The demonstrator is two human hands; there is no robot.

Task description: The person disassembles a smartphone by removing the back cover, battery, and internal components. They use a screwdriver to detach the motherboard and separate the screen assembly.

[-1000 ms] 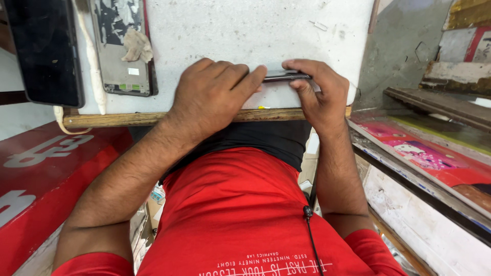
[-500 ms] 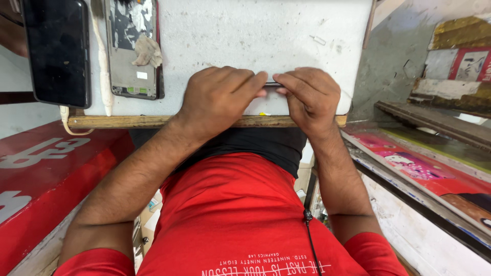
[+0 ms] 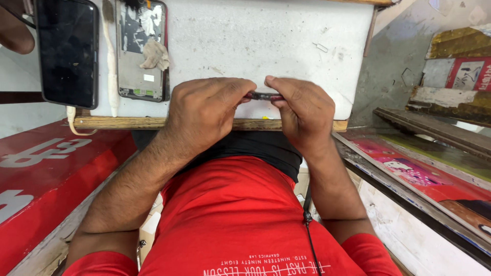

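Note:
My left hand [image 3: 207, 110] and my right hand [image 3: 302, 110] meet at the near edge of a white worktop [image 3: 266, 41]. Between their fingertips they pinch a thin dark phone part [image 3: 263, 95], seen edge-on, with a reddish rim. Most of it is hidden under my fingers. An opened phone frame [image 3: 141, 48] with bare insides and a scrap of cloth lies at the back left. Beside it lies a black phone [image 3: 68, 51], screen dark.
A white cable [image 3: 110, 61] runs between the two phones and loops off the wooden table edge [image 3: 117, 122]. A red panel [image 3: 46, 168] stands to the left. Stacked boards and printed sheets [image 3: 424, 168] lie to the right.
My hands have drawn closer together over the thin part, and my right hand has shifted left. The view has tilted a little downward.

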